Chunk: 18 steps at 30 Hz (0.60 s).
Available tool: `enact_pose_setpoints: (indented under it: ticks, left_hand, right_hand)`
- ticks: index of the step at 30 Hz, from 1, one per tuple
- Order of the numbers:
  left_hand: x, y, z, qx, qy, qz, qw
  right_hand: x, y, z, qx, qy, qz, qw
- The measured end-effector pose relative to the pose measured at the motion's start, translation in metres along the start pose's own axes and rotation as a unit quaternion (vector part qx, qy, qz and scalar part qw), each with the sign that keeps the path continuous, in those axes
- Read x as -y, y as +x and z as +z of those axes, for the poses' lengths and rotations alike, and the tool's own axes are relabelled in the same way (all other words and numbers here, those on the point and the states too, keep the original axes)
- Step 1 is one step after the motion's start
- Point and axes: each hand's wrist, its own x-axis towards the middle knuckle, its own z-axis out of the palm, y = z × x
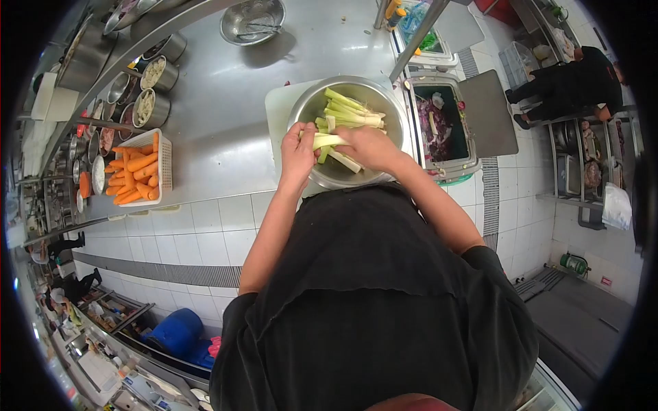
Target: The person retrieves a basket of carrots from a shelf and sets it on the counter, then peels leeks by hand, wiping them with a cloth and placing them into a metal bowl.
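Observation:
A wide steel bowl (301,103) sits on a white cutting board (275,130) at the front edge of the steel counter. Pale green and white leek stalks (353,113) lie in it, some with root ends showing. Over the bowl, a leek stalk (329,141) spans between my two hands. My left hand (299,152) is closed around its left end. The fingers of my right hand (373,148) grip the other end, partly hidden behind the back of the hand.
Left on the counter stands a white basket of carrots (166,164), near several steel pots (152,109). A steel colander (240,27) lies at the back. To the right is a waste bin (449,168) with purple scraps. A person (576,82) stands further right.

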Motion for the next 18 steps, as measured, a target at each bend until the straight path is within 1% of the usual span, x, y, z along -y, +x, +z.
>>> enact_pose_setpoints:
  ticks: [1, 2, 3, 4, 5, 6, 7, 8, 9, 10, 11, 13, 14, 15, 16, 17, 18]
  left_hand:
    - [0.002, -0.001, -0.005, -0.008, 0.014, -0.008, 1.000]
    - [0.009, 0.000, -0.010, -0.014, 0.014, -0.003, 1.000]
    - [0.021, 0.000, -0.017, 0.037, 0.151, 0.031, 0.987]
    - [0.021, -0.004, -0.022, 0.087, 0.288, 0.061, 0.952]
    - [0.020, -0.010, -0.023, 0.079, 0.291, 0.062, 0.951]
    - [0.013, -0.016, -0.013, 0.078, 0.388, 0.247, 0.885]
    - [0.008, -0.019, -0.005, 0.072, 0.471, 0.416, 0.774]
    - [0.009, -0.018, -0.005, 0.058, 0.478, 0.415, 0.772]
    - [0.013, -0.018, -0.008, 0.093, 0.503, 0.324, 0.796]
    - [0.013, -0.018, -0.015, 0.122, 0.522, 0.229, 0.813]
    - [0.010, -0.019, -0.023, 0.099, 0.530, 0.223, 0.812]
    - [-0.001, -0.023, -0.043, 0.080, 0.528, 0.175, 0.827]
    - [-0.007, -0.027, -0.057, 0.050, 0.525, 0.160, 0.835]
    - [-0.009, -0.031, -0.075, 0.019, 0.528, 0.154, 0.835]
    - [-0.006, -0.035, -0.095, -0.014, 0.471, 0.116, 0.874]
    - [0.000, -0.037, -0.113, -0.045, 0.408, 0.084, 0.908]
    - [0.010, -0.041, -0.134, -0.096, 0.396, 0.115, 0.906]
  right_hand:
    - [-0.006, -0.003, -0.006, -0.001, -0.001, -0.005, 1.000]
    - [-0.011, -0.005, -0.013, 0.029, -0.012, -0.012, 0.999]
    - [-0.015, -0.009, -0.017, 0.058, -0.022, -0.017, 0.998]
    - [-0.017, -0.011, -0.015, 0.068, -0.034, -0.015, 0.997]
    - [-0.020, -0.013, -0.010, 0.068, -0.032, -0.023, 0.997]
    - [-0.022, -0.014, -0.005, 0.069, -0.033, -0.025, 0.997]
    - [-0.018, -0.012, -0.004, 0.071, -0.034, -0.030, 0.996]
    - [-0.012, -0.010, -0.003, 0.071, -0.032, -0.024, 0.997]
    - [-0.007, -0.008, -0.005, 0.076, -0.031, -0.042, 0.996]
    - [-0.004, -0.006, -0.008, 0.065, 0.056, -0.039, 0.996]
    - [-0.001, -0.003, -0.011, 0.057, 0.144, -0.036, 0.987]
    - [-0.005, -0.006, -0.024, 0.006, 0.155, 0.042, 0.987]
    - [-0.023, -0.010, -0.021, -0.075, 0.127, 0.016, 0.989]
    - [-0.040, -0.011, -0.018, -0.128, 0.087, 0.035, 0.987]
    - [-0.047, -0.018, -0.024, -0.147, -0.004, 0.074, 0.986]
    - [-0.069, -0.027, -0.018, -0.168, -0.089, 0.084, 0.978]
    - [-0.085, -0.036, -0.010, -0.184, -0.109, 0.122, 0.969]
